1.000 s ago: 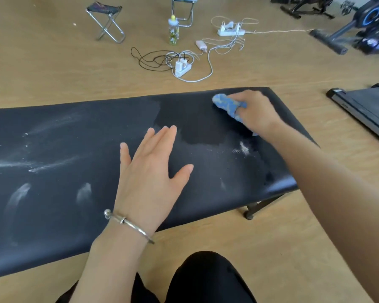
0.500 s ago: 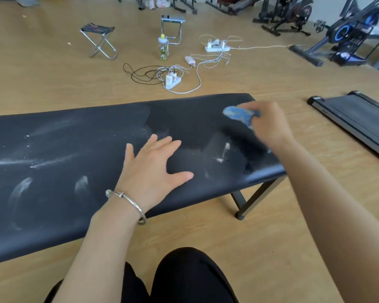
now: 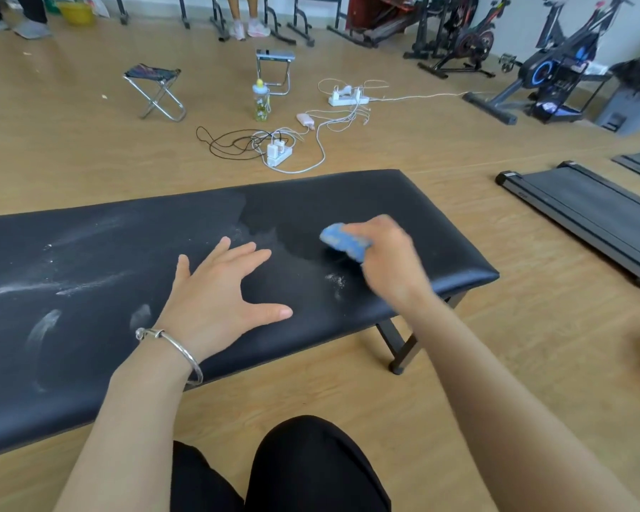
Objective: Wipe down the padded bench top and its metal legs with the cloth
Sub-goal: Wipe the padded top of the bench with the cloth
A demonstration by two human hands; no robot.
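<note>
Cloth (image 3: 342,243) bunched in right grip (image 3: 388,264) for scrubbing pressure on counter (image 3: 403,201); left grip (image 3: 218,293), splayed wide just beside, likely braces.

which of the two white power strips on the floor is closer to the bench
The power strip with two chargers plugged in, beside the black cable coil, just beyond the bench top. The other strip lies farther back.

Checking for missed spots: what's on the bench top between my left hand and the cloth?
Head view: only bare bench top lies between the left hand and the cloth, a dark wiped patch, with faint white dust by the fingertips.
</note>
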